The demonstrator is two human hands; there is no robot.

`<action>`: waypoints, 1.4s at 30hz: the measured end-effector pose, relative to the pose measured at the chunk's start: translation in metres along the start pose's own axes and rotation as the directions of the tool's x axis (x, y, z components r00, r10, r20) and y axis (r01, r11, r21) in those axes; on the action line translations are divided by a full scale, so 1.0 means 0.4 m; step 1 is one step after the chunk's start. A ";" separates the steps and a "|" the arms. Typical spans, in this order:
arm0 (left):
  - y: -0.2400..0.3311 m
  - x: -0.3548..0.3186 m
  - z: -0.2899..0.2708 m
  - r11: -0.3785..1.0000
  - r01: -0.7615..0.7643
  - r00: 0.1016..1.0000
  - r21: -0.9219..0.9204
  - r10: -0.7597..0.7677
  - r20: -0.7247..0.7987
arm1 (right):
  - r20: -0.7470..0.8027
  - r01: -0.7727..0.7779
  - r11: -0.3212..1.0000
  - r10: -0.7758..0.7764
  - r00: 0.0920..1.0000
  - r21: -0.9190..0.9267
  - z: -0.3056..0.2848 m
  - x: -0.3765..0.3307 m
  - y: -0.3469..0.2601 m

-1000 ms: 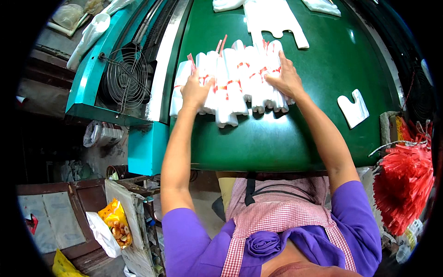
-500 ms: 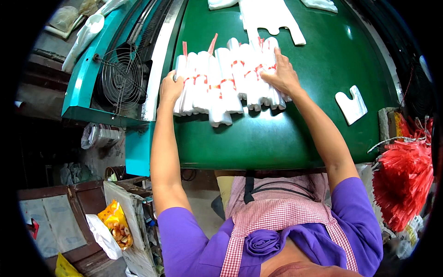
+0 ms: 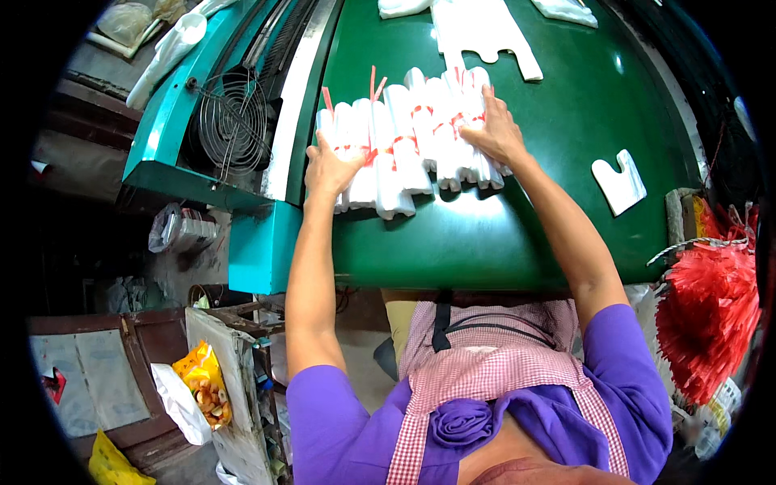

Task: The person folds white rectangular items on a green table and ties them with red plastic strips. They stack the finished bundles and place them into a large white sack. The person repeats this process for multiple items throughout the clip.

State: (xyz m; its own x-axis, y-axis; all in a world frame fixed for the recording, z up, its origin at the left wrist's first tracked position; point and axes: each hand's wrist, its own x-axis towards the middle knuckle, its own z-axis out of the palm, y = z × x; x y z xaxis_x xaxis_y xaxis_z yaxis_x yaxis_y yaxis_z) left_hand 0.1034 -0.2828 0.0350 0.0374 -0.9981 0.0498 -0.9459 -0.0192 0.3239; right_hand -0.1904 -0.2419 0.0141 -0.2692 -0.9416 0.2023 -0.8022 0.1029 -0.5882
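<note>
At the left end of one close row of white plastic rolls (image 3: 392, 190), the person's left hand (image 3: 330, 171) lies with its thumb well apart from the fingers, touching the outermost rolls. At the other end the right hand (image 3: 499, 136) is likewise spread, thumb on the last rolls and fingers along their far side. Roughly ten rolls lie side by side between and under the two hands; overlap and glare prevent an exact count. Red ties (image 3: 369, 156) cross their middles, and three loose red ends stand up at the row's left half.

All this rests on one green tabletop (image 3: 453, 250). Beyond the row lies one flat white bag (image 3: 485, 24) with a notched edge, with two more white pieces partly seen at the upper rim. One small notched white piece (image 3: 619, 190) lies apart to the right. Outward still, there is one bundle of red strips (image 3: 705, 323) at right, one round wire guard (image 3: 234, 129) at left, and two yellow bags (image 3: 198, 368) at lower left.
</note>
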 end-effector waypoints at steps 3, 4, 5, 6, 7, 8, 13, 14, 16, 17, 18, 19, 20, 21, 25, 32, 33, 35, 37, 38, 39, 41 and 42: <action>0.025 -0.034 -0.004 1.000 -0.005 1.000 0.014 0.005 0.011 | -0.016 0.054 0.997 -0.055 0.998 -0.056 0.056 -0.052 -0.052; 0.023 -0.044 -0.004 1.000 -0.008 1.000 0.010 0.007 0.013 | 0.016 0.052 0.996 -0.051 0.999 -0.075 0.063 -0.077 -0.079; 0.013 -0.058 -0.004 1.000 0.007 1.000 -0.008 -0.007 0.019 | 0.024 0.060 0.997 -0.059 0.998 -0.050 0.061 -0.092 -0.092; 0.010 -0.065 -0.008 0.999 0.030 0.999 -0.023 -0.029 0.019 | 0.030 0.067 0.997 -0.066 0.997 -0.025 0.055 -0.097 -0.101; -0.008 -0.067 -0.008 0.999 0.030 0.999 -0.025 -0.029 0.031 | 0.025 0.084 0.996 -0.084 0.996 0.001 0.056 -0.105 -0.110; -0.022 -0.066 -0.005 0.999 0.030 0.999 -0.026 -0.029 0.043 | 0.050 0.074 0.997 -0.074 0.996 -0.006 0.054 -0.108 -0.121; 0.015 -0.074 -0.005 0.996 0.005 1.000 -0.091 -0.003 0.023 | 0.028 0.122 0.992 -0.123 0.992 0.028 0.063 -0.086 -0.110; 0.027 -0.078 -0.012 0.998 0.005 0.999 -0.066 -0.002 0.049 | 0.003 0.150 0.988 -0.150 0.989 0.044 0.071 -0.082 -0.102; 0.024 -0.072 -0.012 0.998 -0.022 0.997 -0.066 0.027 0.067 | 0.032 0.179 0.983 -0.181 0.983 0.048 0.069 -0.074 -0.096; 0.011 -0.070 -0.002 0.993 -0.074 0.997 -0.086 0.076 0.020 | 0.051 0.189 0.980 -0.192 0.980 0.056 0.064 -0.073 -0.100; 0.002 -0.075 0.003 0.995 -0.068 0.998 -0.067 0.069 0.014 | 0.069 0.198 0.978 -0.203 0.977 0.065 0.063 -0.074 -0.100; 0.000 -0.080 0.007 0.995 -0.064 0.998 -0.079 0.065 0.015 | 0.057 0.226 0.972 -0.229 0.972 0.061 0.066 -0.076 -0.095; -0.002 -0.085 0.007 0.994 -0.090 0.996 -0.061 0.090 0.005 | 0.047 0.256 0.964 -0.260 0.965 0.072 0.070 -0.076 -0.087; -0.011 -0.090 0.013 0.988 -0.140 0.990 -0.065 0.139 -0.016 | 0.042 0.269 0.960 -0.273 0.961 0.079 0.063 -0.081 -0.084; -0.005 -0.105 -0.005 0.979 -0.129 0.992 -0.158 0.129 -0.010 | 0.155 0.149 0.980 -0.170 0.973 0.134 0.032 -0.082 -0.105; -0.035 -0.132 -0.048 0.911 0.191 0.943 -0.366 -0.068 0.325 | 0.392 -0.259 0.954 0.183 0.902 0.151 -0.083 -0.094 -0.184; -0.029 -0.164 -0.055 0.919 0.215 0.923 -0.329 -0.081 0.377 | 0.365 -0.250 0.961 0.191 0.911 0.121 -0.073 -0.136 -0.172; -0.001 -0.198 -0.075 0.963 0.128 0.902 -0.237 -0.013 0.432 | 0.333 -0.273 0.958 0.231 0.914 0.083 -0.040 -0.225 -0.173; 0.004 -0.187 -0.096 0.969 0.141 0.872 -0.201 -0.026 0.488 | 0.284 -0.312 0.947 0.279 0.917 0.079 -0.013 -0.266 -0.209; 0.003 -0.181 -0.093 0.968 0.144 0.869 -0.205 -0.025 0.495 | 0.241 -0.307 0.948 0.279 0.930 0.087 0.006 -0.278 -0.207; 0.004 -0.175 -0.088 0.967 0.149 0.866 -0.209 -0.025 0.500 | 0.236 -0.309 0.948 0.283 0.930 0.081 0.012 -0.278 -0.206; 0.003 -0.173 -0.086 0.964 0.156 0.857 -0.214 -0.025 0.514 | 0.225 -0.303 0.950 0.281 0.933 0.069 0.021 -0.273 -0.207; 0.004 -0.164 -0.087 0.961 0.141 0.881 -0.237 -0.013 0.473 | 0.211 -0.292 0.952 0.267 0.940 0.095 0.026 -0.259 -0.208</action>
State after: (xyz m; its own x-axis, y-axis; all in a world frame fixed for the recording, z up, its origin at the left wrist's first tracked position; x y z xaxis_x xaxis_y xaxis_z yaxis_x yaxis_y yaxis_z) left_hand 0.1106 -0.2151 0.0653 -0.1075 -0.9071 -0.4070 -0.8279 -0.1450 0.5418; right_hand -0.0902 -0.1564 0.0339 -0.3550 -0.9255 -0.1321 -0.6340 0.3422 -0.6935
